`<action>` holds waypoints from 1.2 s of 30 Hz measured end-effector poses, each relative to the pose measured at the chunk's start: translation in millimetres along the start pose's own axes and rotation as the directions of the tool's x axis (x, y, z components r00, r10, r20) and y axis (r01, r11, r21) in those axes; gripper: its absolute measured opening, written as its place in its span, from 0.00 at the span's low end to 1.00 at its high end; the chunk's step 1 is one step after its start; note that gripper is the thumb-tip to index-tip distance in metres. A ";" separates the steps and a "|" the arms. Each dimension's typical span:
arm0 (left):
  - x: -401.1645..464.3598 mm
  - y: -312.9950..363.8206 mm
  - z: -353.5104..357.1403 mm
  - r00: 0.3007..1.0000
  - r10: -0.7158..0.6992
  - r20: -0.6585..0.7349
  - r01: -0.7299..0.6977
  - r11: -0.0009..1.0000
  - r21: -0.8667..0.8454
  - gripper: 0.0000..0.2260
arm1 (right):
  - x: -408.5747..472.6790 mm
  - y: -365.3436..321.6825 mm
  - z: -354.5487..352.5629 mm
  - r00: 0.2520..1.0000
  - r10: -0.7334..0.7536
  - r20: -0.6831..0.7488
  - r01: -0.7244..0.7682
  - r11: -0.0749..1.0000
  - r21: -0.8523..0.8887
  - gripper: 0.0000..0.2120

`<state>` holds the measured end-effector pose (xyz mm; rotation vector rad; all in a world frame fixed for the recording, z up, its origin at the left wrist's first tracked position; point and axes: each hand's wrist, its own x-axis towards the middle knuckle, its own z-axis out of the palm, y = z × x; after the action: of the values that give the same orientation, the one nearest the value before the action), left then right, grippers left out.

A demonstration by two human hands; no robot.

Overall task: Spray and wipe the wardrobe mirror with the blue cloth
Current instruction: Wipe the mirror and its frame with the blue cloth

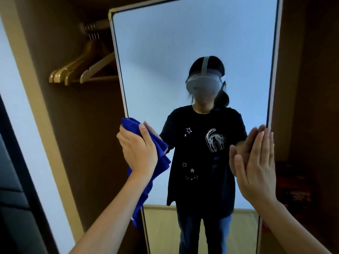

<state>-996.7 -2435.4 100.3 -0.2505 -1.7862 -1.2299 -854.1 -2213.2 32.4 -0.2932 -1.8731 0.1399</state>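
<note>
1. wiping step in hand: left hand [138, 150] grips the bunched blue cloth [146, 162] against the mirror [165, 61] near its left edge.
2. right hand [256, 162], fingers straight, rests flat near the opposite edge, steadying.
3. next, judged: sweep cloth toward the right hand.

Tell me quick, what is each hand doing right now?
Left hand: grips the blue cloth against the mirror's left edge.
Right hand: open, fingers straight, flat on the mirror near its right edge, holding nothing.
</note>
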 end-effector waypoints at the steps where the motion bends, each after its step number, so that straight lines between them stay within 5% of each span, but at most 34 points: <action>1: -3.9 -0.5 0.1 1.000 0.016 0.001 -0.016 1.000 0.008 0.29 | 0.2 0.0 0.1 1.000 -0.001 -0.003 0.001 1.000 0.006 0.34; 15: -36.2 -30.0 -0.6 0.999 -0.039 -0.034 0.036 0.995 -0.096 0.20 | 1.2 0.6 0.8 1.000 0.003 -0.016 -0.003 1.000 -0.010 0.34; 29: 103.2 68.9 -3.7 0.988 0.047 -0.148 -0.054 0.997 -0.049 0.20 | 2.8 0.3 1.2 1.000 0.029 -0.012 -0.028 0.999 0.038 0.32; 36: 110.2 73.8 -5.9 0.993 0.052 -0.110 -0.059 0.996 -0.067 0.20 | 48.0 -8.4 -18.3 0.991 0.008 -0.136 0.010 0.992 0.129 0.28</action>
<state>-1009.5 -2439.4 232.5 -0.2673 -1.6347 -1.2449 -851.9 -2209.2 84.3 -0.2074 -1.7204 0.2347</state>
